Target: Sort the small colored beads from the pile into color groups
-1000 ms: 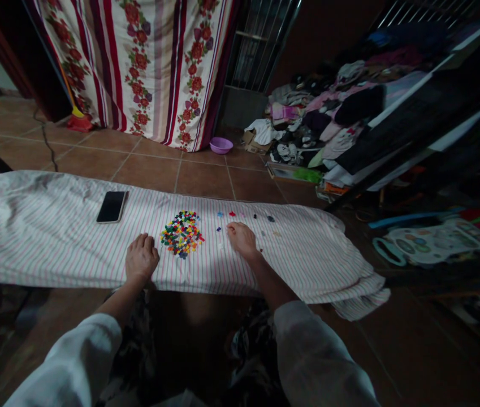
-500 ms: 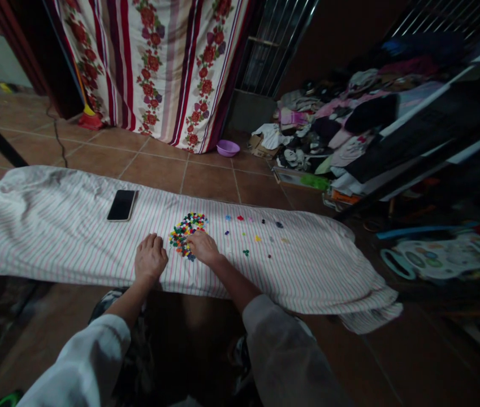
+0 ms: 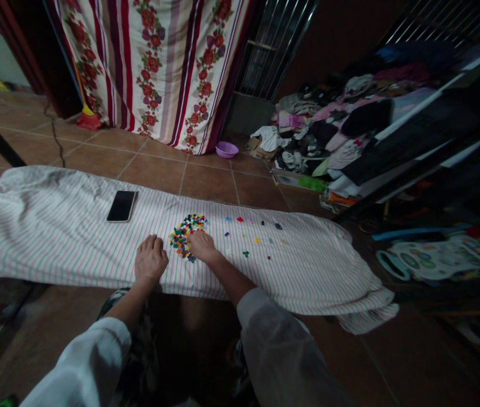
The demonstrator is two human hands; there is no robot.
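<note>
A pile of small multicoloured pieces (image 3: 186, 226), perhaps beads or buttons, lies on the striped cloth (image 3: 74, 249). My right hand (image 3: 201, 246) reaches over the right side of this pile. Its fingers are bent together at the pieces, and whatever they pinch is hidden or too small to name. To the left of the pile my left hand (image 3: 150, 261) rests flat on the cloth, holding nothing. Right of the pile lie small groups sorted by colour, among them red pieces (image 3: 240, 219), yellow pieces (image 3: 257, 239), green pieces (image 3: 246, 254) and dark grey pieces (image 3: 278, 226).
A phone (image 3: 121, 206) lies on the cloth, beyond my left hand. On the tiled floor behind stand a purple bowl (image 3: 226, 150) and a red broom (image 3: 89, 120) by a flowered curtain (image 3: 150, 68). Heaped clothes (image 3: 320, 124) fill the back right.
My right hand has shifted very slightly to the left over the pile. The left hand stays in place, and the view has turned a little.
</note>
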